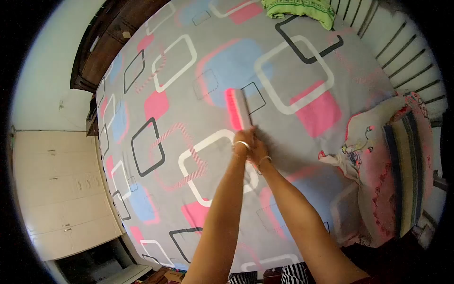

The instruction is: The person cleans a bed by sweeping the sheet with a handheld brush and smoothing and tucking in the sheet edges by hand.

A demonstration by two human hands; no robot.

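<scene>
Over the middle of the bed, a brush [242,110] with a pale back and bright pink bristles points away from me. Its bristles face left, and its handle is hidden by my fingers. My left hand [242,138], with a bangle at the wrist, is closed around the handle. Pressed close beside it, my right hand [257,147] is also closed on the handle; a thin bracelet circles that wrist. Beneath them spreads a grey bedsheet [179,113] printed with pink, blue, white and black rounded squares.
A green patterned cloth [302,12] lies at the far edge of the bed. To the right sit a bundled floral cloth [373,175] and a striped folded cloth [404,170], near a barred railing [397,47]. A dark wooden headboard [104,47] and cream cabinets [64,189] stand left.
</scene>
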